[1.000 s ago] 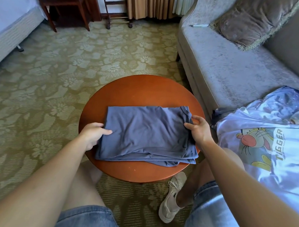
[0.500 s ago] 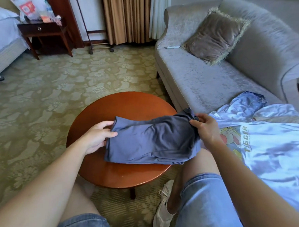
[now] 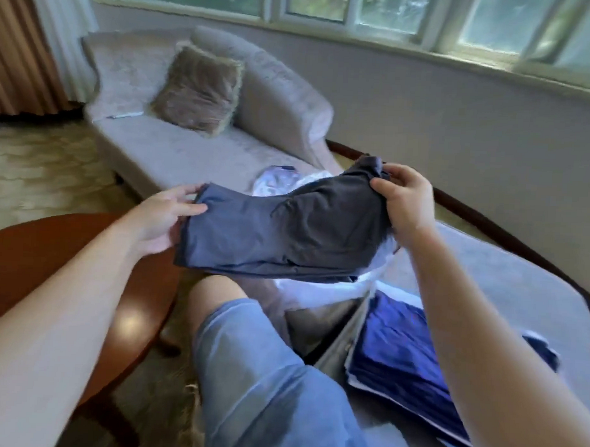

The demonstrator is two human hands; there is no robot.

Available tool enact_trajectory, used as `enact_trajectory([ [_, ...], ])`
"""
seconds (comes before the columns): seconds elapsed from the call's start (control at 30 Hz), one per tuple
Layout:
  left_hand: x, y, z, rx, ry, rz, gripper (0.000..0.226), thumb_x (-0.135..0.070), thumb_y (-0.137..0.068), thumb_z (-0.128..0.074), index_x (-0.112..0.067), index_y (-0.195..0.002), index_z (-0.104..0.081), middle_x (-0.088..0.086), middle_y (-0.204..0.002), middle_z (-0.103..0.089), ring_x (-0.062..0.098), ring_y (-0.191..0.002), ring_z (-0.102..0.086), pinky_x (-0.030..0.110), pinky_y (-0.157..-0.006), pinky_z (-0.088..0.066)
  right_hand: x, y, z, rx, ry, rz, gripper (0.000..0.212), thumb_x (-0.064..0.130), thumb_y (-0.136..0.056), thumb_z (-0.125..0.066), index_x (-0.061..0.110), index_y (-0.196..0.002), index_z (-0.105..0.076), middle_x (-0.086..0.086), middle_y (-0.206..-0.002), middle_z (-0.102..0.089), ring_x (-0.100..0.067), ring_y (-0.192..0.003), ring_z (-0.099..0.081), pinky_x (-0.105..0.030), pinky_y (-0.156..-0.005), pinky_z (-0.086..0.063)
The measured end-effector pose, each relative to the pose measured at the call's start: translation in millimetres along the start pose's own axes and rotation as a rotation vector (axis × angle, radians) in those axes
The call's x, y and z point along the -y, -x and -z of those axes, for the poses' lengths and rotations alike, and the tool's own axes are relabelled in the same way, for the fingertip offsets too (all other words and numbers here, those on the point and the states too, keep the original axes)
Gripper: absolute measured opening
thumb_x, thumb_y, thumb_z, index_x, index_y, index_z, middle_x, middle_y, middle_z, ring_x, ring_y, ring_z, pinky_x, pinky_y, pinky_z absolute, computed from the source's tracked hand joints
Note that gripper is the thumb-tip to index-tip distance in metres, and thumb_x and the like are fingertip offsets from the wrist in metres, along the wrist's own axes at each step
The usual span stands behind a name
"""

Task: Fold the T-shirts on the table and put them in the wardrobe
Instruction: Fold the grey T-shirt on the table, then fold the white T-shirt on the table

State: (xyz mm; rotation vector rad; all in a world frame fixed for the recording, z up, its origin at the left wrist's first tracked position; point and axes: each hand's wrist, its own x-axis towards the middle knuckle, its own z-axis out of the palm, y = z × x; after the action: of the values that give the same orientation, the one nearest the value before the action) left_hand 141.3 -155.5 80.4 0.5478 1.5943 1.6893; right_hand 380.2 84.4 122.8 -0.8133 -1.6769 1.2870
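The soft, light T-shirt (image 3: pixel 280 229) sags between the left hand (image 3: pixel 160 219), gripping one end, and the right hand (image 3: pixel 406 203), pinching the other; support underneath would likely keep its folds.

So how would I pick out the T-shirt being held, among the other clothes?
Start at the grey sofa with the brown cushion and come forward to the person's knees. There the left hand and right hand hold a folded T-shirt in the air. It is plain slate grey-blue, unlike the white shirt beneath and the dark-blue garment lying on the seat.
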Motion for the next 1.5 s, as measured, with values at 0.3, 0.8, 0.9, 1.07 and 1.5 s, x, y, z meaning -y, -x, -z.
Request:
enact_trajectory([
  [0.3, 42, -21, -210, 0.363, -0.095, 0.091, 0.031, 0.003, -0.097, -0.044, -0.009, -0.123, -0.057, 0.007, -0.097, -0.073, 0.012, -0.075, -0.070, 0.027, -0.074, -0.057, -29, 62, 228, -0.435, 0.096, -0.141, 0.015, 0.007, -0.071, -0.072, 0.020, -0.079, -0.071, -0.001, -0.083, -0.073, -0.019, -0.080, -0.067, -0.033, -0.079, -0.055],
  [0.8, 146, -20, -220, 0.377, -0.931, 0.340, 0.075, -0.014, -0.094, -0.056, -0.026, -0.155, -0.014, 0.004, -0.099, -0.063, 0.018, -0.068, -0.063, 0.028, -0.061, -0.051, -116, 52, 190, -0.265, 0.919, -0.313, 0.042, 0.022, -0.093, -0.054, 0.018, -0.135, -0.051, -0.009, -0.144, -0.041, -0.030, -0.131, -0.039, -0.045, -0.108, -0.032],
  [0.9, 133, -43, -184, 0.227, -1.043, 0.226, 0.070, -0.021, -0.090, -0.060, -0.023, -0.151, -0.026, 0.013, -0.129, -0.060, 0.029, -0.103, -0.065, 0.033, -0.087, -0.054, -121, 19, 129, -0.031, 0.865, -0.235, 0.035, 0.019, -0.091, -0.055, 0.013, -0.125, -0.061, -0.011, -0.133, -0.056, -0.029, -0.121, -0.052, -0.034, -0.098, -0.040],
  [1.07, 102, -80, -122, -0.013, -1.182, 0.117, 0.052, -0.028, -0.088, -0.057, -0.024, -0.139, -0.046, 0.009, -0.140, -0.050, 0.030, -0.124, -0.050, 0.033, -0.098, -0.045, -136, -19, 25, 0.270, 0.890, -0.152, 0.027, 0.016, -0.088, -0.054, 0.013, -0.111, -0.068, -0.009, -0.117, -0.067, -0.030, -0.111, -0.058, -0.030, -0.088, -0.044],
  [1.5, 133, -149, -24, -0.048, -1.327, 0.189, 0.033, -0.034, -0.096, -0.047, -0.020, -0.125, -0.052, 0.003, -0.122, -0.059, 0.028, -0.113, -0.055, 0.032, -0.077, -0.043, -246, -48, -125, 1.038, 1.298, -0.064, 0.040, 0.017, -0.092, -0.055, 0.016, -0.132, -0.053, -0.008, -0.131, -0.050, -0.028, -0.121, -0.048, -0.037, -0.095, -0.046],
])
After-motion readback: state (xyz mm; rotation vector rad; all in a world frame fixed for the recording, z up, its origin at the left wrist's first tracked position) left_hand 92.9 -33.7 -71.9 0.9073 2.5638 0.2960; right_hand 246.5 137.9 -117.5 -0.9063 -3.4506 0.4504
